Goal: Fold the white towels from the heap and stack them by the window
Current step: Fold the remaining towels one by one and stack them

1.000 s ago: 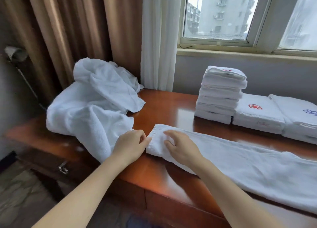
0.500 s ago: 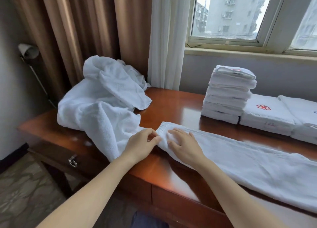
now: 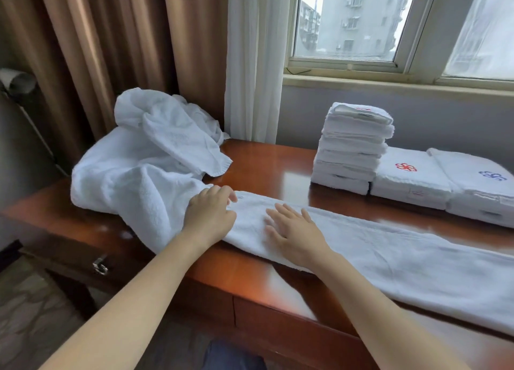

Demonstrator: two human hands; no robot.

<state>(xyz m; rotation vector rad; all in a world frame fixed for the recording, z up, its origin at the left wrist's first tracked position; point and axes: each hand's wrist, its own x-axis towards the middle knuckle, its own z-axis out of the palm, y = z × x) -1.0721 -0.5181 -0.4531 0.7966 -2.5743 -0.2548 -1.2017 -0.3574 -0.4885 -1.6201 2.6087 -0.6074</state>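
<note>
We had the towel [image 3: 389,258] laid out as 1 long strip on the desk [image 3: 264,169]. Its long axis ran from the heap [image 3: 133,169] at the left, across in front of us, and off toward the lower right. Our left hand [image 3: 210,216] sat at the strip's left end with its fingers curled down over the edge. We judged it to be gripping that end (the thumb was hidden, so the pinch itself did not show). Our right hand [image 3: 294,232] lay just beside it, flat on the cloth with fingers straight and spread, pressing and holding nothing. The heap touched the strip's left end. The stack [image 3: 353,147] stood at the back under the window [image 3: 347,21], well apart from both hands, with 2 folded towels [image 3: 409,174] on its right.

The next fold, as we read it, turned on 1 thing: nearly the whole strip lay to the right of both hands. The left hand held the only end within reach, so that end would have to travel rightward along the axis. The right hand was nearer the far end and the stack.
</note>
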